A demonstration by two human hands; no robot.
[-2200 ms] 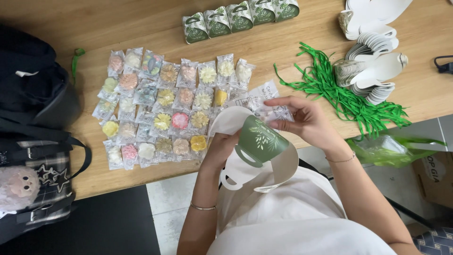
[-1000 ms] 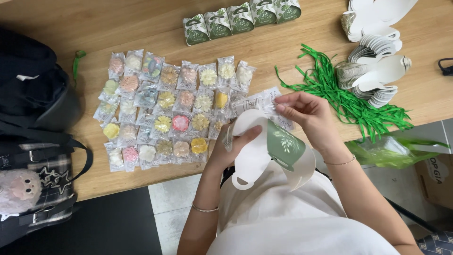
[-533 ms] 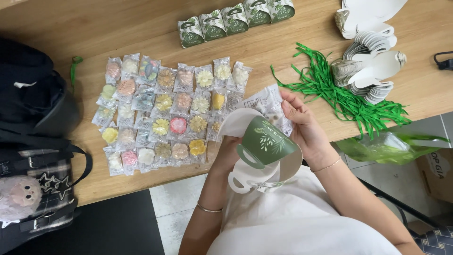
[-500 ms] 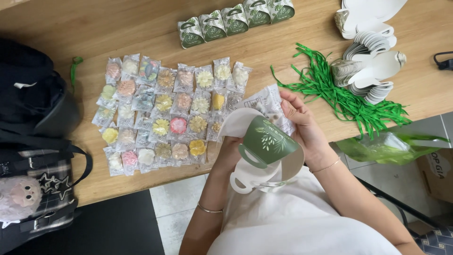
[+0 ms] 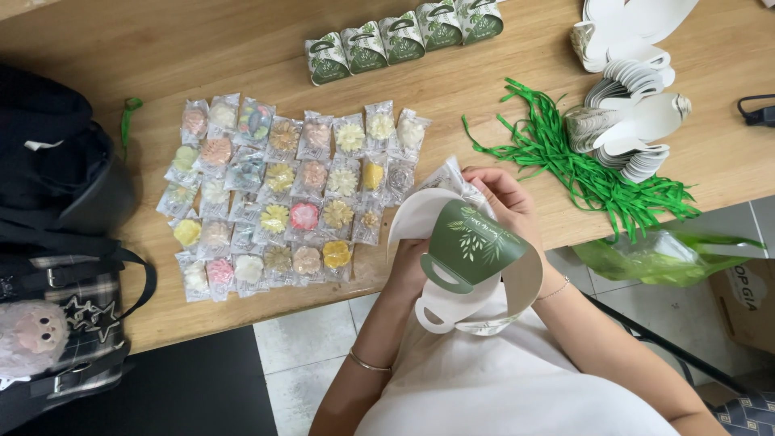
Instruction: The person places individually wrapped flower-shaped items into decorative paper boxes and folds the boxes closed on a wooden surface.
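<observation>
Hands, left (image 5: 410,270) and right (image 5: 504,202), pinch a green-and-white leaf-printed card sleeve (image 5: 472,254) curved off the tabletop's (image 5: 242,48) near edge, shaping it.

- Two bare forearms enter from the bottom edge of the head view; no sleeves reach the wrists or forearms.
- Left hand (image 5: 408,270): no rings visible; fingers mostly hidden.
- Left wrist: thin bangle (image 5: 365,362), gold-toned, plain, sits as a single narrow band.
- Right hand (image 5: 502,200): no rings visible; nails short, no obvious polish.
- Right wrist: fine chain bracelet (image 5: 555,289), silver-toned, small links or beads, too small to resolve further.
- Torso: white top (image 5: 517,387), plain fabric, soft folds, no print or buttons visible; fills the lower middle of the view.
</observation>
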